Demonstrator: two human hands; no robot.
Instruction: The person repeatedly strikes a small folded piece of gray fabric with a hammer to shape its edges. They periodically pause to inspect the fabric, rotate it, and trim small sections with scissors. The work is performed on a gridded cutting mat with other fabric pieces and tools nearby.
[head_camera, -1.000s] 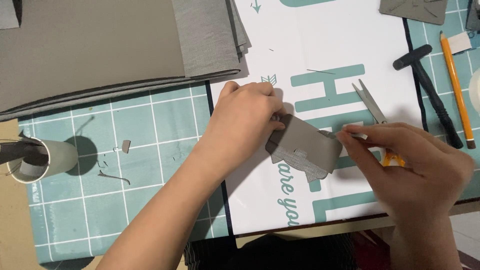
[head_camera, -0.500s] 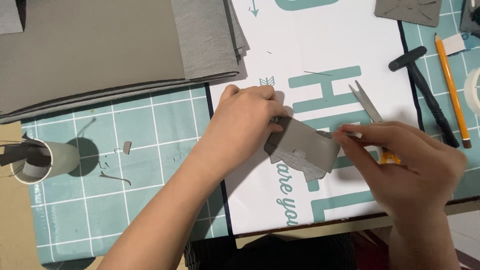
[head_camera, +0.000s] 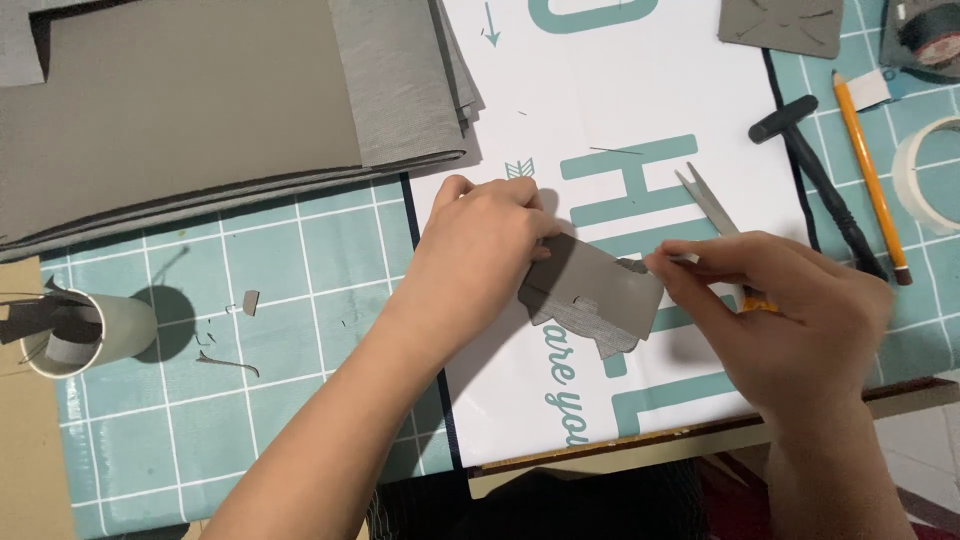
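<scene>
Pinching the folded grey felt piece (head_camera: 592, 298) at its left edge, my left hand (head_camera: 478, 262) is closed over it and presses it down on the white printed sheet (head_camera: 640, 100), while my right hand (head_camera: 790, 320) is curled around the orange-handled scissors (head_camera: 712, 205), whose blades stand open and point up and away from the piece. Compared with a second ago, the right fingertips (head_camera: 672, 262) now sit right at the upper right corner of the felt piece, and the piece looks slightly turned, its scalloped lower edge more exposed; I judge that the grip is being reset on the piece between cuts, not that a cut is under way, since the blades are clear of the material. The piece lies between the two hands, near the middle of the sheet, on the teal cutting mat (head_camera: 300, 260). Left of the hands, small grey offcuts (head_camera: 248, 300) are scattered on the mat. Further left stands a paper cup (head_camera: 95, 335), and dark strips of scrap poke out of it; I cannot tell how full it is. A stack of grey felt sheets (head_camera: 220, 110) covers the upper left. To the right lie a black-handled tool (head_camera: 815, 170), a pencil (head_camera: 868, 180) and a roll of tape (head_camera: 925, 170), all well apart from the work.
</scene>
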